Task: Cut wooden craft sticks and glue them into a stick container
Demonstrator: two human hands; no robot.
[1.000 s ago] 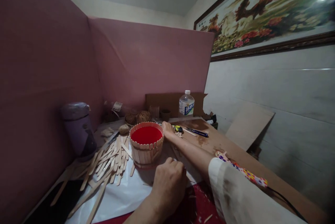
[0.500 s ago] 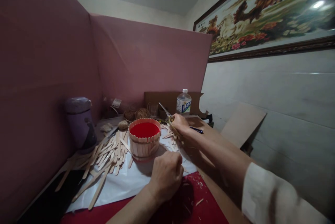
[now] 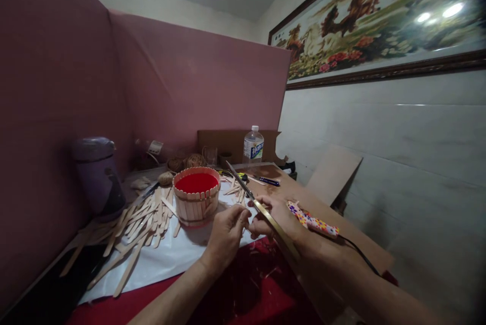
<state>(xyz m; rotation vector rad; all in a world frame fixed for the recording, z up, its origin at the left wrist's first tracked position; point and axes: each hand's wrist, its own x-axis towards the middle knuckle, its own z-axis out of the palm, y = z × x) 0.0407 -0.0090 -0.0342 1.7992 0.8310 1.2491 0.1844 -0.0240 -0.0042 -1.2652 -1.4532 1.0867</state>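
My right hand [image 3: 279, 218] holds a pair of scissors [image 3: 255, 202] with gold handles, its blades pointing up and to the left. Close beside it, my left hand [image 3: 228, 231] is closed in a pinch; whatever lies between the fingertips is too small to make out. Just beyond my left hand stands a round red tub [image 3: 195, 208] faced with upright wooden craft sticks. A heap of loose craft sticks [image 3: 142, 224] spreads over the white sheet [image 3: 182, 256] to its left.
A flower-patterned tool [image 3: 313, 222] with a black cord lies right of my right hand. Behind are a dark blue pen-like tool [image 3: 269, 181], a clear bottle [image 3: 253, 145] and twine balls [image 3: 194, 161]. A purple flask [image 3: 97, 178] stands at left. Scraps litter the red cloth [image 3: 246, 284].
My right hand has brought the scissors back from the far side of the table to beside my left hand. The flower-patterned tool now shows. The view has shifted slightly right.
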